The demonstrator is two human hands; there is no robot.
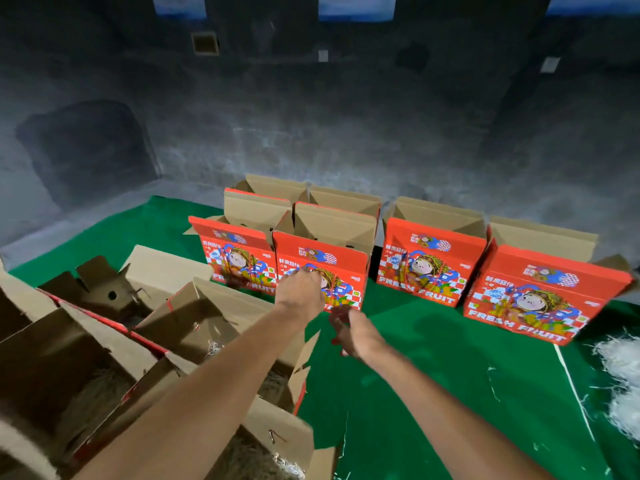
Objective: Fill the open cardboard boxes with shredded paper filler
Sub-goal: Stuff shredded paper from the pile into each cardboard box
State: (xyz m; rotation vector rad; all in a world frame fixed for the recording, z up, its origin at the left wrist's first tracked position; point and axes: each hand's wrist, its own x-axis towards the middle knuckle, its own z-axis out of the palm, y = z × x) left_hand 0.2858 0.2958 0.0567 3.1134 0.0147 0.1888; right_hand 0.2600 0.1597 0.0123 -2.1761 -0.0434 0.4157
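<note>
Several open red "FRESH FRUIT" cardboard boxes stand in a row on the green mat. My left hand (300,289) is stretched out in front of the second red box (323,252). Its fingers are turned away from me and blurred, so any hold on the box is unclear. My right hand (351,332) reaches toward that box's lower right corner with fingers loosely spread and nothing in them. White shredded paper (620,379) lies piled at the right edge. Opened boxes at the near left (221,317) have brownish shredded filler in their bottoms.
Two more red boxes (429,258) (540,292) stand to the right, and others sit behind the front row. The green mat (433,393) carries loose paper strands. A dark grey wall (311,133) rises behind the boxes.
</note>
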